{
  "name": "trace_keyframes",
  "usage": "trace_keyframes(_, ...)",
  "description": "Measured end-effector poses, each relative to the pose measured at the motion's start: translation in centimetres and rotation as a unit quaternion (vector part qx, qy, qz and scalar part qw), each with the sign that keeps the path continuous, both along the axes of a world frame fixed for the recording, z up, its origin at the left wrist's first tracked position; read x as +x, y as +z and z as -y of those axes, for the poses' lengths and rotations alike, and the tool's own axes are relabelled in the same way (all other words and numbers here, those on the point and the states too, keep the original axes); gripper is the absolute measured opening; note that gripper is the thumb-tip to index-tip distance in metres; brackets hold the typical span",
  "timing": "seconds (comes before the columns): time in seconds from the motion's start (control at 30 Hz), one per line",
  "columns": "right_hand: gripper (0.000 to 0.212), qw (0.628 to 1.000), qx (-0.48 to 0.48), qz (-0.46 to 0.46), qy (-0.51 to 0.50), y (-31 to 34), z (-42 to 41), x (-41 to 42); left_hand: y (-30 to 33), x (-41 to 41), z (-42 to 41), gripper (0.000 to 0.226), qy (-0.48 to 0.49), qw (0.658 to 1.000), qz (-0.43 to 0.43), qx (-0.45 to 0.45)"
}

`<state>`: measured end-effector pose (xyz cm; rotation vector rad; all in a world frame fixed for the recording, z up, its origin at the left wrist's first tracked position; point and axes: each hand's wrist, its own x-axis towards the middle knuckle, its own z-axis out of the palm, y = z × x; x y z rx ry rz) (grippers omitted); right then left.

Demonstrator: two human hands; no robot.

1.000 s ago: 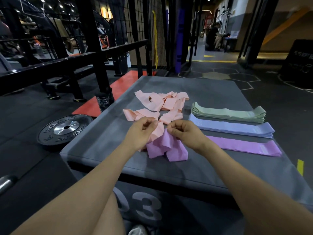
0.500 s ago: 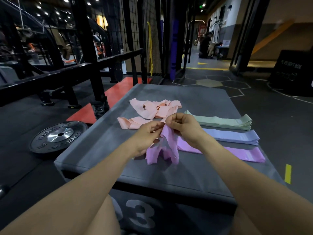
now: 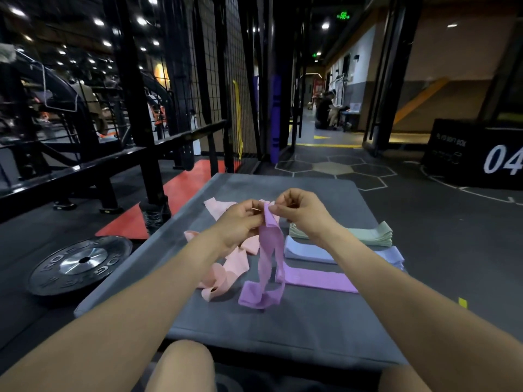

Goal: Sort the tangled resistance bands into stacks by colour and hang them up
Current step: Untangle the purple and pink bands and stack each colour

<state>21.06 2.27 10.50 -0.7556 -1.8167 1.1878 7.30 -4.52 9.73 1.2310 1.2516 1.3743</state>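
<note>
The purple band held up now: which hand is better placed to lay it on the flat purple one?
Right hand, probably: both pinch the purple band, but the flat purple one lies on its side.

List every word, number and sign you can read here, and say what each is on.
"04": white, on the black box at right.
"SOFT BOX": small white print on that box; the letters before it and the marks below it are too blurred to read.
Raised lettering round the weight plate: too blurred to read for sure.
Green exit sign overhead: too small to read.
Small green sign further back: unreadable.
</note>
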Motion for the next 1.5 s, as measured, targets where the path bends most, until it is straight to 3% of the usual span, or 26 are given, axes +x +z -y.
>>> trace_keyframes(0.13,0.026,0.998,0.0,0.064,0.03,0.6,0.2,1.3,1.2,0.4,-0.6,0.013,0.009,1.0,0.022,-0.008)
trace_keyframes(0.33,0.035,0.991,-0.039,0.077,0.103,0.5,0.4,3.3,1.9,0.7,-1.6,0.014,0.029,0.998,0.061,-0.007)
trace_keyframes(0.47,0.028,0.993,0.003,0.11,0.047,0.0,0.1,3.2,2.0,1.0,-1.8,0.017,0.025,0.996,0.083,-0.002)
trace_keyframes(0.63,0.016,0.979,0.068,0.163,-0.099,-0.7,-1.0,2.7,2.2,0.4,-1.5,0.02,0.026,0.995,0.093,-0.011)
trace_keyframes(0.77,0.02,0.986,0.068,0.086,-0.128,0.0,-1.5,2.7,1.5,-0.5,-0.8,0.017,0.037,0.997,0.009,-0.061)
trace_keyframes(0.87,0.021,0.988,0.066,0.078,-0.114,0.8,-1.3,2.3,1.4,-0.6,-0.9,0.007,0.049,0.995,-0.048,-0.069)
trace_keyframes(1.0,0.022,0.99,0.063,0.074,-0.105,1.4,-0.8,2.1,1.7,-0.2,-1.2,0.025,0.07,0.983,-0.171,0.002)
trace_keyframes(1.17,0.012,0.997,0.032,0.034,-0.066,2.9,-0.3,2.4,2.8,0.0,-1.4,0.05,0.064,0.965,-0.239,0.082)
trace_keyframes(1.4,0.022,0.998,-0.001,-0.024,-0.06,4.2,-0.2,2.8,2.6,0.4,-1.9,0.046,0.029,0.933,-0.327,0.146)
trace_keyframes(1.5,0.022,0.998,-0.012,-0.03,-0.059,4.2,-0.1,2.6,2.3,0.6,-2.1,0.028,0.077,0.929,-0.323,0.161)
